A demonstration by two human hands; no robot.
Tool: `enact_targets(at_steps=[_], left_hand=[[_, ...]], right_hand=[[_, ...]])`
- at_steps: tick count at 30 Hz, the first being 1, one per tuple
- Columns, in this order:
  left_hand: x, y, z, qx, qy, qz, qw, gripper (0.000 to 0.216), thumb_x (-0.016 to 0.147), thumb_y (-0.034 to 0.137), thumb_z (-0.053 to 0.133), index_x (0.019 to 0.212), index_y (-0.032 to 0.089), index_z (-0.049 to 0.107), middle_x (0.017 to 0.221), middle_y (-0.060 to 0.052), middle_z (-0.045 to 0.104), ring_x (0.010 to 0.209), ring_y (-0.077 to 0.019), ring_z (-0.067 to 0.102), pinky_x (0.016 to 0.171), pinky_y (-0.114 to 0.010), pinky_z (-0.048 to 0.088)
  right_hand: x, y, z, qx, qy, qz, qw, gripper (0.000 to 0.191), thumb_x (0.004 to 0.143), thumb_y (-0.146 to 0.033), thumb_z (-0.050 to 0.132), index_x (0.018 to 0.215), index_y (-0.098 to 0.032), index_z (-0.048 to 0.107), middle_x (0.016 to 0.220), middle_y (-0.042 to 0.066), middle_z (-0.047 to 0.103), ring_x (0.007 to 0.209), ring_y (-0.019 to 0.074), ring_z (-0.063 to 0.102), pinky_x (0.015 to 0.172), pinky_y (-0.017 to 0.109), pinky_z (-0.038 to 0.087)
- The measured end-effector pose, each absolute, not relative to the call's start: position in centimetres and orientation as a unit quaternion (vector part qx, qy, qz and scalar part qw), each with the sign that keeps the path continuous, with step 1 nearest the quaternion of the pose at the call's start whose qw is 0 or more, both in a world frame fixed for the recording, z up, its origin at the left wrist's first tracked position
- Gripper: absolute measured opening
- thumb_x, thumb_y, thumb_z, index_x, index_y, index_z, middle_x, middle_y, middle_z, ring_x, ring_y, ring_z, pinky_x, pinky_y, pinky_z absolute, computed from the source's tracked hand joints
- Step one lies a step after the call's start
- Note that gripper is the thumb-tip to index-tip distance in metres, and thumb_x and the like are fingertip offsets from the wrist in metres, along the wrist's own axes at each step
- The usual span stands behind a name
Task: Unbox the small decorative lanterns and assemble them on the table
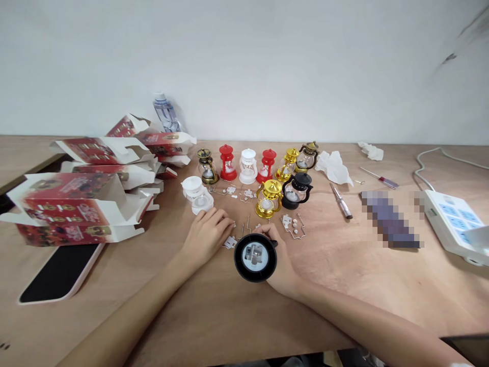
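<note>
My right hand is closed on a black toy lantern, turned so its round underside with a white battery compartment faces me. My left hand rests on the wooden table, fingers curled down onto small white plastic parts and bent wire handles. Just beyond stand several miniature lanterns: two red, a white one, gold ones, a black one and bronze ones. A white lantern lies apart at the left.
Opened red and white cartons are piled at the left, with a dark tablet below them and a water bottle behind. To the right lie two screwdrivers, crumpled plastic, a blurred object and a white power strip.
</note>
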State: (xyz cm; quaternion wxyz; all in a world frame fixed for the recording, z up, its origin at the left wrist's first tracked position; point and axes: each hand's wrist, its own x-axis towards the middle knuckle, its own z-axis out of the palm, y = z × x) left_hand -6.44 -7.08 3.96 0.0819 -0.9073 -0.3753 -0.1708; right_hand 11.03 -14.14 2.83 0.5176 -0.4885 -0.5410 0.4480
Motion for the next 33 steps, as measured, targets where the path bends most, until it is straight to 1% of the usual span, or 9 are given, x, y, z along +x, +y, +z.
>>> enact_targets(at_steps=[2, 4, 5, 8, 12, 21, 24, 30, 33], left_hand=[[-6.4, -7.5, 4.4, -0.888, -0.370, -0.252, 0.105, 0.013, 0.090, 0.018, 0.050, 0.083, 0.016, 0.061, 0.083, -0.004, 0.065, 0.075, -0.0167, 0.056, 0.065, -0.031, 0.039], [-6.3, -8.3, 5.5, -0.853, -0.356, -0.367, 0.102, 0.007, 0.088, 0.013, 0.054, 0.089, 0.016, 0.060, 0.084, -0.003, 0.063, 0.076, -0.0147, 0.057, 0.065, -0.029, 0.042], [-6.2, -8.9, 6.1, -0.831, -0.341, -0.428, 0.096, 0.009, 0.086, 0.011, 0.056, 0.092, 0.017, 0.059, 0.084, -0.003, 0.062, 0.076, -0.0139, 0.058, 0.066, -0.028, 0.043], [-5.9, -10.9, 8.3, -0.819, -0.281, -0.497, 0.054, 0.015, 0.085, 0.009, 0.058, 0.095, 0.019, 0.060, 0.086, -0.002, 0.061, 0.072, -0.0120, 0.057, 0.062, -0.026, 0.046], [-5.4, -12.3, 9.8, -0.854, -0.222, -0.471, 0.019, 0.008, 0.087, 0.017, 0.058, 0.093, 0.020, 0.062, 0.083, -0.002, 0.062, 0.069, -0.0121, 0.057, 0.060, -0.027, 0.044], [-5.5, -11.7, 10.1, -0.875, -0.233, -0.418, -0.072, 0.009, 0.086, 0.019, 0.061, 0.090, 0.024, 0.067, 0.089, -0.001, 0.063, 0.077, -0.0132, 0.054, 0.070, -0.032, 0.039], [-5.6, -11.5, 10.4, -0.873, -0.242, -0.412, -0.096, 0.009, 0.085, 0.020, 0.062, 0.090, 0.026, 0.067, 0.089, -0.001, 0.064, 0.078, -0.0135, 0.054, 0.072, -0.032, 0.040], [-5.7, -11.5, 10.9, -0.865, -0.248, -0.419, -0.119, 0.008, 0.083, 0.018, 0.063, 0.089, 0.023, 0.066, 0.087, -0.001, 0.062, 0.078, -0.0120, 0.055, 0.071, -0.028, 0.045], [-6.3, -10.8, 10.5, -0.842, -0.278, -0.443, -0.134, 0.009, 0.087, 0.016, 0.058, 0.089, 0.022, 0.065, 0.085, -0.001, 0.061, 0.078, -0.0120, 0.056, 0.070, -0.027, 0.045]], right_hand=[[11.0, -14.1, 2.8, -0.488, -0.542, 0.447, 0.518, 0.027, 0.065, -0.022, 0.063, 0.081, -0.023, 0.041, 0.075, -0.003, 0.054, 0.068, 0.0131, 0.051, 0.062, 0.026, 0.042], [11.0, -14.1, 2.9, -0.487, -0.547, 0.438, 0.521, 0.028, 0.063, -0.022, 0.063, 0.081, -0.023, 0.041, 0.075, -0.003, 0.054, 0.067, 0.0130, 0.051, 0.060, 0.026, 0.042], [11.0, -14.1, 2.9, -0.486, -0.551, 0.433, 0.522, 0.029, 0.063, -0.022, 0.063, 0.080, -0.023, 0.041, 0.074, -0.003, 0.054, 0.067, 0.0129, 0.051, 0.060, 0.025, 0.042], [11.0, -14.0, 2.9, -0.486, -0.561, 0.426, 0.518, 0.029, 0.062, -0.021, 0.063, 0.080, -0.023, 0.041, 0.073, -0.003, 0.054, 0.065, 0.0127, 0.050, 0.059, 0.025, 0.043], [11.1, -14.0, 2.9, -0.480, -0.564, 0.434, 0.513, 0.033, 0.060, -0.022, 0.066, 0.080, -0.023, 0.040, 0.074, -0.003, 0.053, 0.066, 0.0123, 0.049, 0.060, 0.024, 0.042], [11.1, -14.0, 3.1, -0.472, -0.568, 0.438, 0.513, 0.034, 0.060, -0.025, 0.066, 0.079, -0.023, 0.039, 0.071, -0.005, 0.052, 0.064, 0.0113, 0.047, 0.057, 0.023, 0.040], [11.1, -14.0, 2.9, -0.478, -0.566, 0.443, 0.505, 0.036, 0.060, -0.026, 0.069, 0.080, -0.023, 0.039, 0.072, -0.004, 0.051, 0.064, 0.0109, 0.046, 0.058, 0.023, 0.039], [11.0, -14.0, 2.8, -0.479, -0.564, 0.441, 0.508, 0.037, 0.061, -0.027, 0.069, 0.079, -0.023, 0.038, 0.071, -0.005, 0.051, 0.064, 0.0109, 0.047, 0.058, 0.023, 0.040], [11.0, -14.0, 2.9, -0.479, -0.564, 0.436, 0.512, 0.034, 0.061, -0.024, 0.067, 0.079, -0.023, 0.038, 0.071, -0.005, 0.052, 0.063, 0.0111, 0.047, 0.057, 0.023, 0.040]])
